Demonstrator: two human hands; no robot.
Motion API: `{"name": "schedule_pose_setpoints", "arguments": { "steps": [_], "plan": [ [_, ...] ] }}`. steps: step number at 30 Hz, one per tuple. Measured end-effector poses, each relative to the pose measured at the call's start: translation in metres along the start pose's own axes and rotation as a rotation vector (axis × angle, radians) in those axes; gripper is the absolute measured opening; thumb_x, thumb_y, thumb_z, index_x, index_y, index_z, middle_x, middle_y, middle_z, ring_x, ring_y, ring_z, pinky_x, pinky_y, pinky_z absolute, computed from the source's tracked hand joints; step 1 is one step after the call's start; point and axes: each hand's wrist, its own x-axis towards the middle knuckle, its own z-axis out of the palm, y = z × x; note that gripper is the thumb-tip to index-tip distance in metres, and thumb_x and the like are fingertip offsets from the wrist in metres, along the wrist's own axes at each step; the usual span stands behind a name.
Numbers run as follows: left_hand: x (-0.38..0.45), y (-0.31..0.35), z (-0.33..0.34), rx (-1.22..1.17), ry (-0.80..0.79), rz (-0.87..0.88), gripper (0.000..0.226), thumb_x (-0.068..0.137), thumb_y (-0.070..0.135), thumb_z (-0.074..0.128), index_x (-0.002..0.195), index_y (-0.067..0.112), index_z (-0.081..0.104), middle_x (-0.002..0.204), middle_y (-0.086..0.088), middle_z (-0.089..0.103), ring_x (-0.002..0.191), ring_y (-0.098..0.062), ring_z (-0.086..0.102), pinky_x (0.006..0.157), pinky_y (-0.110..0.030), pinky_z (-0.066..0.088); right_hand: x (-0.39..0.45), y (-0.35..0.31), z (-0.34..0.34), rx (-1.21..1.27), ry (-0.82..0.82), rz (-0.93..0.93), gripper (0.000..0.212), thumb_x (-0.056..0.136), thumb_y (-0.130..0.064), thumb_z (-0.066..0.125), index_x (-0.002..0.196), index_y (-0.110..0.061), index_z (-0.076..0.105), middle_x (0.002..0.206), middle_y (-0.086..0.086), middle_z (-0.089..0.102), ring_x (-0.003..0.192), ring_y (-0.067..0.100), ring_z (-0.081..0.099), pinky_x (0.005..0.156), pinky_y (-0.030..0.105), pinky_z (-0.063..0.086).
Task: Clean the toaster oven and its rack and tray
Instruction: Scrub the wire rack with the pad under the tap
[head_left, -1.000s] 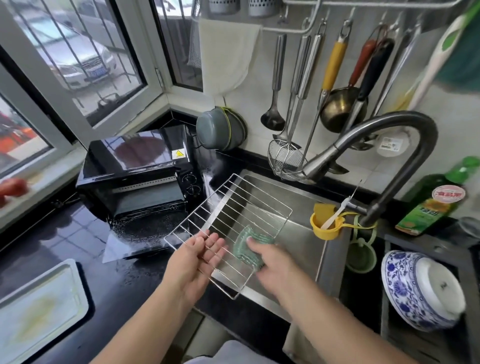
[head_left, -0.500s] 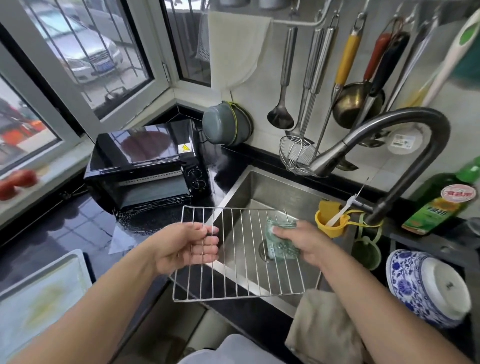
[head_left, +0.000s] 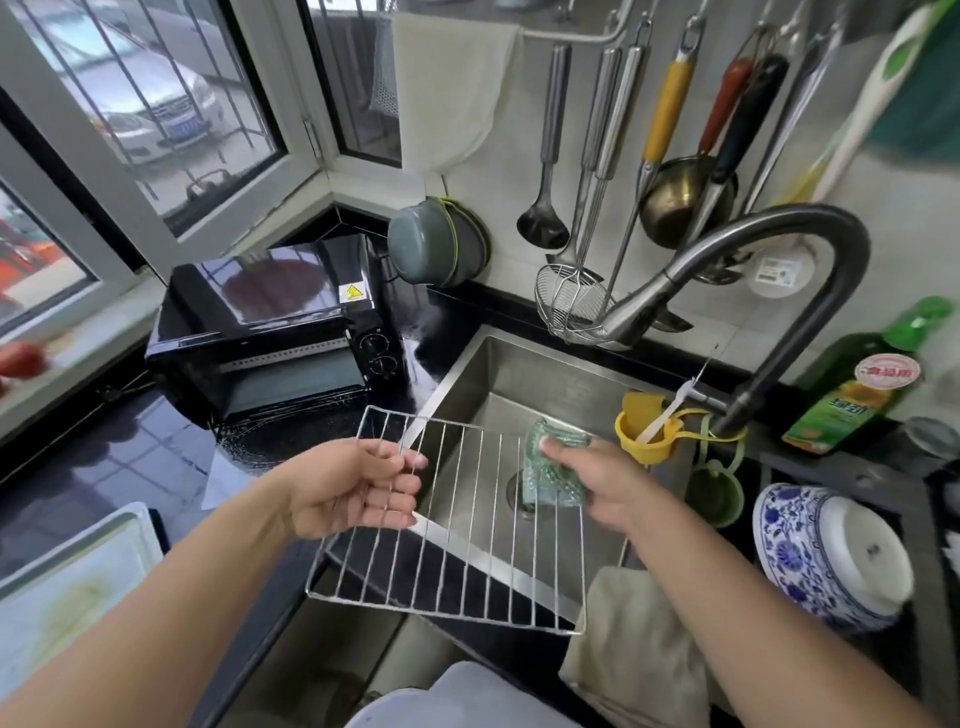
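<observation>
Left hand (head_left: 358, 486): fingers curled round left edge of wire rack (head_left: 467, 525). Rack held over front-left edge of sink (head_left: 545, 374). Right hand (head_left: 597, 480): fingers pinching green scrub pad (head_left: 550, 467) against rack's far right corner. Toaster oven (head_left: 270, 338) at counter's back-left corner, door open.

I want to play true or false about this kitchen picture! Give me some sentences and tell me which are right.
1. The left hand holds the silver wire rack. True.
2. The right hand holds a yellow sponge. False: it is a green scrubbing pad.
3. The black toaster oven stands left of the steel sink. True.
4. Water runs from the curved grey tap. False: none shows.
</observation>
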Motion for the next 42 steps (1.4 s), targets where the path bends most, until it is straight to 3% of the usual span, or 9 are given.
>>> {"name": "schedule_pose_setpoints", "arguments": {
  "steps": [4,9,14,17,22,26,32,36,42],
  "plan": [
    [0.003,0.011,0.012,0.015,0.022,0.07,0.021,0.107,0.003,0.044,0.113,0.001,0.065,0.088,-0.019,0.069,0.068,-0.027,0.072,0.071,-0.044,0.066,0.001,-0.031,-0.002,0.08,0.016,-0.06,0.024,0.091,-0.002,0.065,0.114,0.004,0.06,0.087,0.012,0.071,0.075,0.024,0.071,0.057,0.031,0.057],
    [0.008,0.017,-0.004,-0.074,0.147,0.186,0.022,0.11,0.007,0.04,0.116,0.003,0.061,0.084,-0.013,0.069,0.064,-0.021,0.071,0.064,-0.037,0.064,-0.025,0.023,0.007,0.032,-0.172,0.107,0.038,0.08,0.014,0.067,0.116,0.004,0.058,0.098,0.02,0.069,0.089,0.033,0.07,0.075,0.042,0.058],
    [0.002,0.006,0.006,0.099,0.002,-0.001,0.021,0.108,0.003,0.044,0.117,0.0,0.063,0.087,-0.018,0.068,0.069,-0.027,0.07,0.069,-0.042,0.065,-0.008,-0.005,0.005,0.09,0.057,0.032,0.015,0.086,-0.009,0.072,0.097,-0.001,0.065,0.082,0.016,0.071,0.068,0.027,0.069,0.061,0.04,0.061],
    [0.001,0.022,0.015,0.097,0.006,0.062,0.024,0.107,0.014,0.049,0.126,0.003,0.061,0.098,-0.021,0.072,0.08,-0.031,0.073,0.074,-0.042,0.065,-0.005,-0.027,0.003,0.195,0.06,0.028,0.009,0.089,-0.007,0.069,0.094,-0.002,0.064,0.079,0.014,0.071,0.068,0.026,0.07,0.063,0.04,0.062],
    [0.0,0.019,-0.008,-0.414,0.305,0.33,0.055,0.106,0.054,0.043,0.139,0.011,0.052,0.128,-0.028,0.067,0.112,-0.037,0.072,0.097,-0.049,0.056,0.003,-0.017,0.001,0.66,0.204,0.073,0.017,0.095,-0.011,0.062,0.107,0.001,0.063,0.093,0.018,0.071,0.079,0.028,0.07,0.052,0.037,0.059],
    [-0.007,-0.057,0.047,-0.481,0.296,0.333,0.058,0.104,0.054,0.042,0.136,0.007,0.056,0.125,-0.023,0.071,0.115,-0.036,0.07,0.102,-0.049,0.051,0.008,0.017,0.022,0.809,0.243,0.068,0.009,0.099,-0.008,0.055,0.098,-0.003,0.062,0.069,0.011,0.073,0.071,0.022,0.07,0.063,0.037,0.058],
    [-0.002,-0.072,0.076,-0.499,0.502,0.419,0.032,0.113,0.031,0.034,0.126,0.011,0.055,0.114,-0.019,0.076,0.099,-0.033,0.076,0.071,-0.038,0.065,-0.013,0.057,0.06,0.636,0.068,0.14,0.014,0.092,0.009,0.054,0.102,0.005,0.065,0.082,0.02,0.071,0.064,0.025,0.071,0.055,0.031,0.059],
    [-0.011,-0.072,0.062,-0.443,0.485,0.363,0.036,0.114,0.03,0.032,0.125,0.005,0.056,0.11,-0.021,0.076,0.094,-0.033,0.077,0.075,-0.039,0.065,-0.029,0.036,0.034,0.339,-0.174,0.18,0.014,0.089,0.01,0.058,0.101,0.007,0.065,0.086,0.023,0.07,0.068,0.029,0.071,0.061,0.041,0.062],
    [-0.014,-0.059,0.053,-0.255,0.367,0.292,0.029,0.111,0.034,0.039,0.108,0.012,0.058,0.109,-0.02,0.076,0.063,-0.015,0.071,0.043,-0.019,0.047,-0.018,-0.017,0.013,-0.175,-0.253,0.165,0.017,0.089,-0.007,0.068,0.103,0.001,0.064,0.094,0.02,0.069,0.085,0.031,0.068,0.091,0.053,0.055]
  ]
}}
